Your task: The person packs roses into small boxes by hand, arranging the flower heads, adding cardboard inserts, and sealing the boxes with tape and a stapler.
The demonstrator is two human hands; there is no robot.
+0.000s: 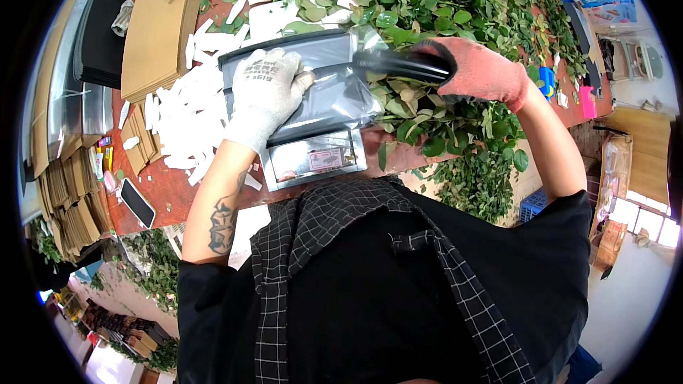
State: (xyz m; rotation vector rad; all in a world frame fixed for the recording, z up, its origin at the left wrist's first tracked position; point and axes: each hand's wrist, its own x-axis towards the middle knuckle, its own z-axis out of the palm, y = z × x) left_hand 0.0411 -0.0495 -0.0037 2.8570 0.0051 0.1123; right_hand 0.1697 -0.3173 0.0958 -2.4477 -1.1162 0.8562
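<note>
My left hand (271,82), in a pale knit glove that bears printing, lies over a dark grey wrapped package (320,101) and holds it down, the thumb near its black inner edge. Clear plastic film covers the package and sticks out at its right end. My right hand (483,72), in a red glove with a black palm, grips a black long-handled tool (405,65), perhaps a stapler. Its blurred front end is at the package's right end; whether it touches is unclear. Under the package's near side lies a silvery printed packet (315,160) with a pink-edged label.
Leafy cut stems (427,5) cover the table's far and right parts. White foam sleeves (187,112) are heaped to the left, beside brown cardboard sheets (157,26). A phone (137,204) lies at the near left edge. A blue tape dispenser (545,82) stands to the right.
</note>
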